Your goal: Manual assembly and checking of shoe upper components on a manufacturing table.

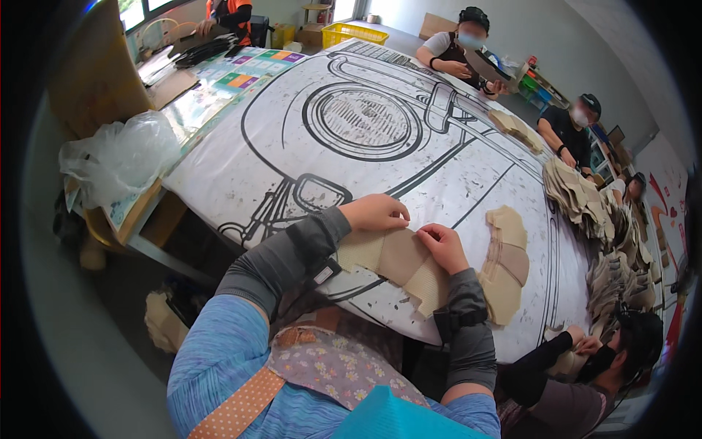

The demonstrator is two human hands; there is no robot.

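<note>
In front of me a curved beige fabric piece (406,255) with a browner middle panel lies at the table's near edge. My left hand (374,212) is over its upper left part, thumb and fingers pinched together. On its right side rests my right hand (446,247), also closed in a pinch by the upper edge. The fingertips of both hands are close but apart; anything tiny between them is too small to make out. A similar stack of beige fabric pieces (504,265) lies to the right of my right hand.
The large table (241,183) has a white cover with black line drawings. Clear plastic bags (121,157) sit at the left. Heaped fabric pieces (578,197) line the right edge. A person (585,366) works close on my right; others stand around the far side.
</note>
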